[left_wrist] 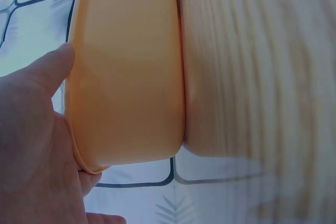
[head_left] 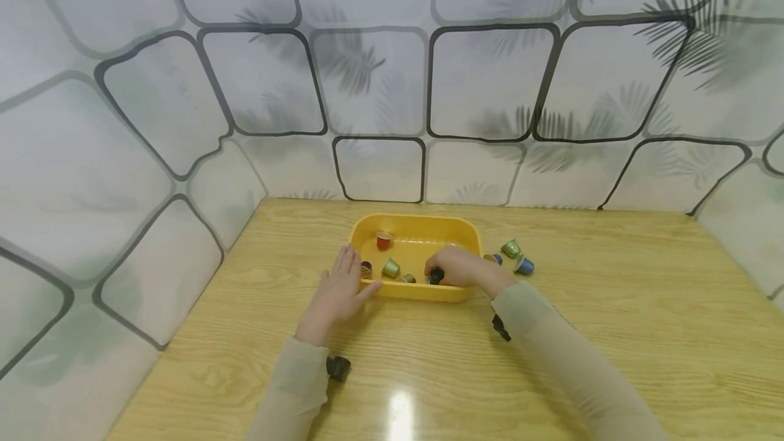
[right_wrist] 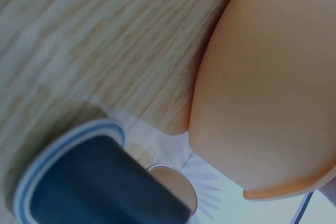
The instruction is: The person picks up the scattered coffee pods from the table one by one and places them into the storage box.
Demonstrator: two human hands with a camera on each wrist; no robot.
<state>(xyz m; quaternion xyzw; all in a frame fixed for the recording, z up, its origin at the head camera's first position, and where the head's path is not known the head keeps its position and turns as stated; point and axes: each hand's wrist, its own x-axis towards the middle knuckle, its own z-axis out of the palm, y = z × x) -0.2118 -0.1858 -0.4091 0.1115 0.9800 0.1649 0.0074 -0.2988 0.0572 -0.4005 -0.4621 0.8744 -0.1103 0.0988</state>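
Note:
A yellow tray [head_left: 416,218] stands on the table with several coffee capsules in it. My left hand [head_left: 339,289] rests on its front left corner, fingers straight along the left rim and thumb on the front rim. In the left wrist view, the thumb touches the edge of the tray [left_wrist: 126,72]. My right hand [head_left: 456,266] reaches over the right end of the tray and pinches a black coffee capsule [head_left: 436,275] low inside it. A red capsule [head_left: 384,241], a light green capsule [head_left: 390,267] and a dark purple capsule [head_left: 365,269] lie in the tray.
Right of the tray, a green capsule [head_left: 511,248] and a blue capsule [head_left: 524,265] lie on the wooden table [head_left: 612,305], with others partly behind my right wrist. The right wrist view shows a dark blue capsule [right_wrist: 100,182] up close. A patterned wall [head_left: 380,87] borders the table.

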